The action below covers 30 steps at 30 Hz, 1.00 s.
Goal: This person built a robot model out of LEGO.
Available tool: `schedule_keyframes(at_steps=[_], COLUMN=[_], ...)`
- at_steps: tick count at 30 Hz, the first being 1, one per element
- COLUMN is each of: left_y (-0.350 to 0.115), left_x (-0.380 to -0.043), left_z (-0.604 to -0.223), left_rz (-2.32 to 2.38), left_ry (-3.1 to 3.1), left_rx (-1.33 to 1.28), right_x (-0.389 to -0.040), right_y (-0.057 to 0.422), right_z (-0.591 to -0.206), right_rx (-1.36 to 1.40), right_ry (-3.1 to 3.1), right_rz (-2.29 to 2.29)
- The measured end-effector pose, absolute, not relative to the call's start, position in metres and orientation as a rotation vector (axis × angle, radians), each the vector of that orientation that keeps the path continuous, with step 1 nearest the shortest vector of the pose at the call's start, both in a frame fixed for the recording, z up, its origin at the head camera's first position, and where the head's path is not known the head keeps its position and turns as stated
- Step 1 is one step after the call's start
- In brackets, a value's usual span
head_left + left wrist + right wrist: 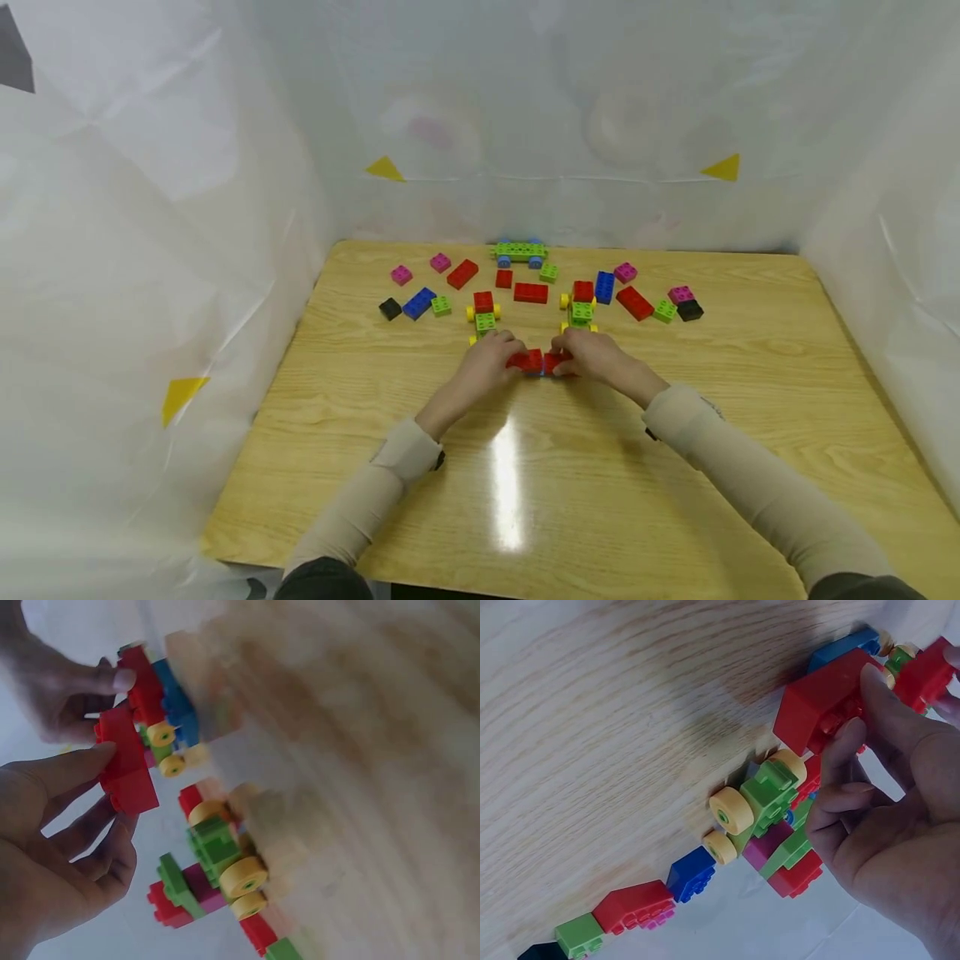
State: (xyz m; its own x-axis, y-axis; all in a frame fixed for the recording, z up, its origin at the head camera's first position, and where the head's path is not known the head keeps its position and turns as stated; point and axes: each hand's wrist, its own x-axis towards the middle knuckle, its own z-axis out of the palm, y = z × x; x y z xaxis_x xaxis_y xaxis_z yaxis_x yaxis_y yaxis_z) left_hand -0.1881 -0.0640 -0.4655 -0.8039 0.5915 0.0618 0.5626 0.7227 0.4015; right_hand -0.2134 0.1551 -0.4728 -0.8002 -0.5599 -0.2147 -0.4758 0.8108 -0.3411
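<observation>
Centrally, on a wooden bench (352, 433) walled by white sheeting (187, 200), the left hand (487, 362) pinches one red brick (530, 361) and the right hand (597, 358) a second red brick (552, 362) — glossy wood stretching to the near edge (450, 584).

Wood-grain table (360, 375) (glossy): loose bricks (531, 292), three wheeled bases (520, 250), half-hidden blue piece (838, 651), apparently.
</observation>
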Motion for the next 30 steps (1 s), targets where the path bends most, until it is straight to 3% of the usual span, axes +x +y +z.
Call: schedule_keyframes(at_steps=[13,30], left_y=[-0.055,-0.047], left_x=[-0.194,-0.203], left_z=[-0.492,-0.499], left_rz=[0.632,0.742], left_ry=[2.815,2.770], left_rx=[0.970,0.964], right_x=[-0.207,-0.207], right_y=[0.160,0.160], right_z=[-0.474,-0.471], right_rx=[-0.778,-0.759], right_ry=[2.693,2.677], right_rz=[-0.399,-0.437])
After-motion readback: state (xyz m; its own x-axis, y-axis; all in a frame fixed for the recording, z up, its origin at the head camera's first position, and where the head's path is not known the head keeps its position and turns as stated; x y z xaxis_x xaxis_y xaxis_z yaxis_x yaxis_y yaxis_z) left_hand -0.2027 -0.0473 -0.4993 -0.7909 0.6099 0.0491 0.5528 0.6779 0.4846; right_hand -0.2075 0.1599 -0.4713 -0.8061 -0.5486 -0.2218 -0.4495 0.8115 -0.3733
